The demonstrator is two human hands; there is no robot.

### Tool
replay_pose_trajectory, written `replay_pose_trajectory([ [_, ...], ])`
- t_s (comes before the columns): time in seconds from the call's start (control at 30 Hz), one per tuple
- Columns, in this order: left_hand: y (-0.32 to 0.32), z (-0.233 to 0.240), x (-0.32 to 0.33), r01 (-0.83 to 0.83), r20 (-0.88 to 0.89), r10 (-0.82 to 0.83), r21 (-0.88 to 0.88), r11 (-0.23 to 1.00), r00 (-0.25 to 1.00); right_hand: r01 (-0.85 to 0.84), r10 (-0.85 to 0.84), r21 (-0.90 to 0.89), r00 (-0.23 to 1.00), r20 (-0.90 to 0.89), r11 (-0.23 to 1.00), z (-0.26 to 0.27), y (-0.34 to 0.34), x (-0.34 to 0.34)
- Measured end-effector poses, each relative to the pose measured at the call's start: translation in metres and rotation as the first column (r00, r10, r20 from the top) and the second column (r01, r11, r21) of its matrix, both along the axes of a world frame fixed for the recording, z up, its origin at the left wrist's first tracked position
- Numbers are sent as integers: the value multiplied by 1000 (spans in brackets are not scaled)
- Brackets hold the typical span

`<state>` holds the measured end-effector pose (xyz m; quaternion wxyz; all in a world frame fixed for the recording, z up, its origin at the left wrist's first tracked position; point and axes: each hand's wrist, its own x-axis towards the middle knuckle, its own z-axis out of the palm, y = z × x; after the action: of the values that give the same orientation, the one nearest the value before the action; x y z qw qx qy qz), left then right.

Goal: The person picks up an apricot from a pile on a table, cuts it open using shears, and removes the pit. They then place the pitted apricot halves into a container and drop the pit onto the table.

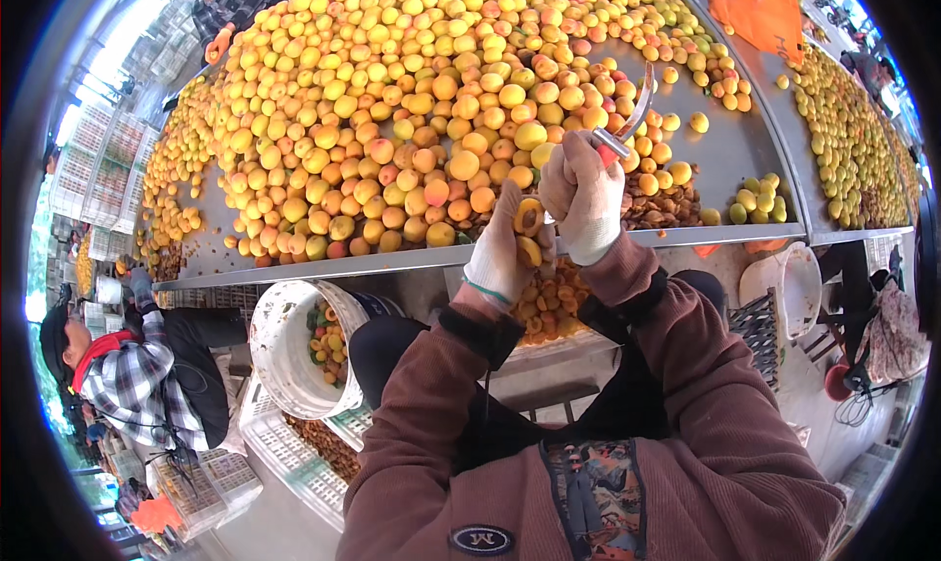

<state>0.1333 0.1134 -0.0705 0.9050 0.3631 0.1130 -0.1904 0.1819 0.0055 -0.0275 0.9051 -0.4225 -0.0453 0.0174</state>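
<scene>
In a pale work glove, my left hand [500, 249] grips a split apricot. One apricot half [529, 217] faces up with a dark centre, and a second half [529, 251] sits just below it; whether the dark centre is a pit or a hollow I cannot tell. My gloved right hand [584, 193] is closed around the red handle of a curved knife [641, 109], right beside the left. Its blade points up and away over the fruit. Beyond both hands a heap of whole apricots [412, 105] covers a metal table [706, 149].
Brown pits [662, 208] lie near the table's raised front edge [412, 258]. Below my hands is a crate of apricot halves [551, 304]. A white bucket [283, 348] stands left, above a crate of pits [323, 443]. A co-worker [140, 384] sits at far left.
</scene>
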Motion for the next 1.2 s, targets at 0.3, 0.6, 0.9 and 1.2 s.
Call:
replay_pose_trajectory([
  [0.3, -13, -11, 2, -343, 487, 41, 552, 760, 873, 106, -106, -6, 992, -64, 994, 6, 1, 7],
  [0.6, -54, -28, 1, -776, 806, 41, 553, 304, 591, 304, -309, -54, 939, -149, 951, -9, 6, 12],
  [0.9, -45, -44, 6, -566, 546, 246, 554, 610, 801, 124, -154, -134, 958, -242, 983, 3, 11, 1],
  [1.2, -29, -43, 7, -218, 84, 218, -9, 976, 972, -77, 149, 296, 963, -227, 952, -55, 5, 8],
])
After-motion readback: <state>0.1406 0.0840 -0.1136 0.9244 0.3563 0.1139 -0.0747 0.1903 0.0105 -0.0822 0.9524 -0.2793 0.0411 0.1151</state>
